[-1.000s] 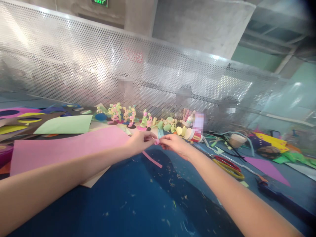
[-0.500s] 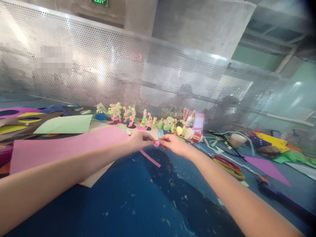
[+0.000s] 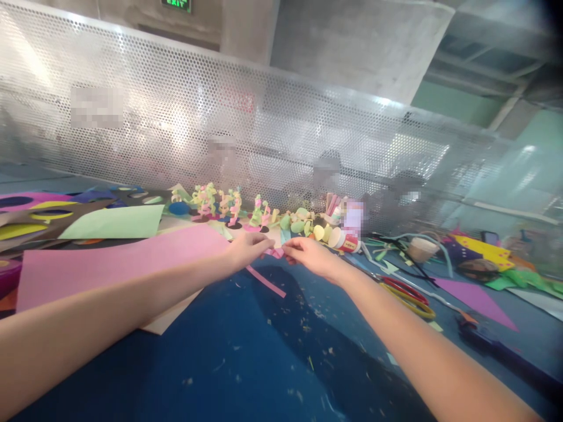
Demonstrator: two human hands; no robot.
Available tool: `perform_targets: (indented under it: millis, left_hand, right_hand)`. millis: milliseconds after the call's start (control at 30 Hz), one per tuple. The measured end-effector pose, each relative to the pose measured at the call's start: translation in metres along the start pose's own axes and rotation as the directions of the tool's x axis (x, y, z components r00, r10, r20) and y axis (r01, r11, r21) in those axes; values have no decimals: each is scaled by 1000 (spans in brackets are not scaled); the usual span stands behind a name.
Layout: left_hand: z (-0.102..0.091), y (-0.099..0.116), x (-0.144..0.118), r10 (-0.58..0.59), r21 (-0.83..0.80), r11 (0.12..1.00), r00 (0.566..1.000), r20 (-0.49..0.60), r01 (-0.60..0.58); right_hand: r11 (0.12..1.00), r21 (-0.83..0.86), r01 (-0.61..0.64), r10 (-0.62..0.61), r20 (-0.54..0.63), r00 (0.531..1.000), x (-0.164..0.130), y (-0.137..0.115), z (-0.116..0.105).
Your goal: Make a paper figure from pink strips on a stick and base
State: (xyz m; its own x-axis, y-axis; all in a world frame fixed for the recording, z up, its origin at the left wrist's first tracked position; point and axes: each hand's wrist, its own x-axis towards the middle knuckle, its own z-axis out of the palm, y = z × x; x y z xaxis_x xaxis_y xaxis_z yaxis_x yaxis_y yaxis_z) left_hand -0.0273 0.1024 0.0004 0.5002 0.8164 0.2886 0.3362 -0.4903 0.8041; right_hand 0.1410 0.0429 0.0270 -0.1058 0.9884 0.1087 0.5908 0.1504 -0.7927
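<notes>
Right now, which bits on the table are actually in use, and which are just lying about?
In use:
left hand
right hand
pink paper strip, pinched between both hands, its tail trailing onto the blue table

Lying about:
pink sheet
green sheet
paper figures
scissors
purple sheet

A large pink sheet (image 3: pixel 118 261) lies at the left of the blue bench (image 3: pixel 246 363), with a pale green sheet (image 3: pixel 115 223) just beyond it. A row of small paper figures (image 3: pixel 220 204) stands at the far edge, before the perforated metal screen (image 3: pixel 246 129). On the right lie red and yellow scissors (image 3: pixel 409 296), a purple paper triangle (image 3: pixel 477 300) and a paper cup (image 3: pixel 420 250). Paper scraps dot the near surface.
</notes>
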Motion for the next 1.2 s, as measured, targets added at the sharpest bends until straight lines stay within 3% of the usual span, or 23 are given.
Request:
perform_targets:
  millis: [133,600,1200]
  left_hand:
    - [0,0,-2,-73,-3,997,997,33,74]
    - [-3,5,-6,-139,-93,984,983,118,151]
    - [0,-3,-1,-115,-373,906,964,239,201]
  right_hand:
    - [999,-26,29,-30,-21,999,1,1,0]
    - [998,-53,17,-19,-39,999,2,4,5]
    - [996,37,84,-79,-122,989,7,8,11]
